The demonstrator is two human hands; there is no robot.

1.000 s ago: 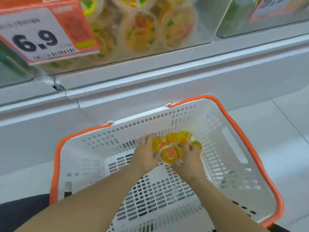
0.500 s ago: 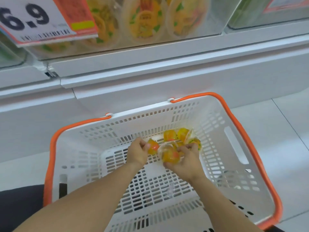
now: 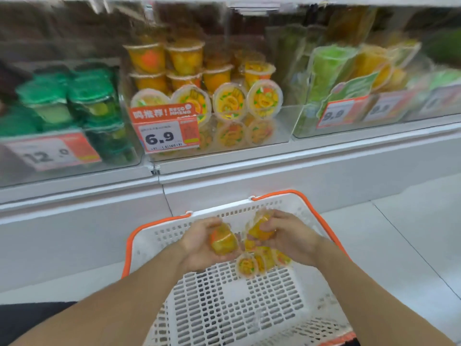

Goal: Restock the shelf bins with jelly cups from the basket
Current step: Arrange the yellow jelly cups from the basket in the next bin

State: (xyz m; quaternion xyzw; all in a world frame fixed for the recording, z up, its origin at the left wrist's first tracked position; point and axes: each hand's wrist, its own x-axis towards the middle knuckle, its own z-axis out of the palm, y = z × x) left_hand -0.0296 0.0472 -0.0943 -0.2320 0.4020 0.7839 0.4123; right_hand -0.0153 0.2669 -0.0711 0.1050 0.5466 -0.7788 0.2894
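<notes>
I look down at two bare forearms reaching over a white perforated plastic basket with an orange rim (image 3: 129, 242) that sits on a pale floor before a white shelf unit. My left hand (image 3: 202, 242) lies palm up, its fingers curled around a small clear plastic jelly cup (image 3: 224, 240) filled with yellow-orange jelly; the cup lies on its side in the palm. My right hand (image 3: 287, 237) closes on a second yellow-orange jelly cup (image 3: 259, 228), tilted, with its crinkled clear rim pointing up and left. Both held cups hover above the far end of the basket, close together but apart. Under the right hand, a few more loose jelly cups (image 3: 259, 264) rest on the basket floor; one shows a round foil lid printed in yellow, orange and green. Above, a clear acrylic shelf bin (image 3: 279, 126) holds many matching cups, some stacked upright, some lid-forward. An orange and white price tag reading 6.9 (image 3: 164, 132) hangs on its front.
</notes>
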